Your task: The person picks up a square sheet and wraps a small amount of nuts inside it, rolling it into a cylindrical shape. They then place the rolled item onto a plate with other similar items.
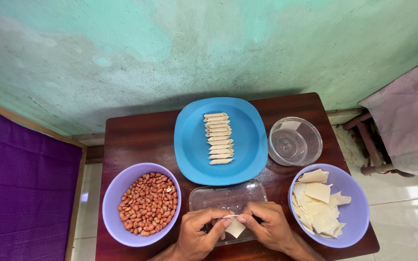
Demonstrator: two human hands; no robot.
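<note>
Both grips pinched on one pale dough square (235, 227): left hand (197, 234), right hand (269, 227), above a clear glass dish (209, 195). Left, lilac bowl of peanuts (114, 193); right, lilac bowl of wrappers (356, 203); beyond, blue plate (192, 145) with rolled pieces (218, 138) on the dark counter (136, 140).

Left hand (197, 232) and right hand (267, 226) pinching a pale dough square (235, 227) over a clear glass dish (226, 197).

We note a blue plate (192, 145) bearing rolled pieces (218, 138), a clear bowl (310, 154), and a peanut bowl (113, 195) on the tabletop (136, 140).
</note>
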